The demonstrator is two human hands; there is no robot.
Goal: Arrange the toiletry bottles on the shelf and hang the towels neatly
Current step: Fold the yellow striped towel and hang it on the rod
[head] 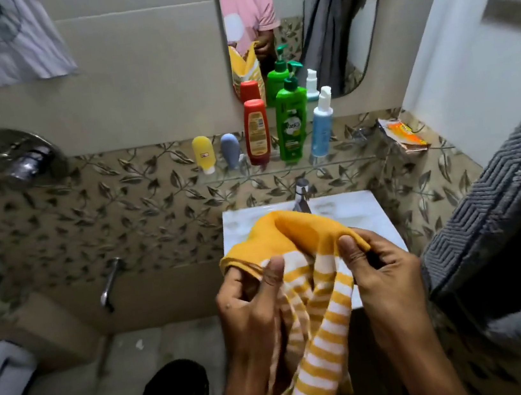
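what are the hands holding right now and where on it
Both hands grip the yellow and white striped towel at its solid yellow top edge: the left hand near one end, the right hand pinching the other.

A single head-worn wide-angle view looks forward and down, close over the sink [369, 215], facing the wall shelf [347, 161] and mirror [346, 34].
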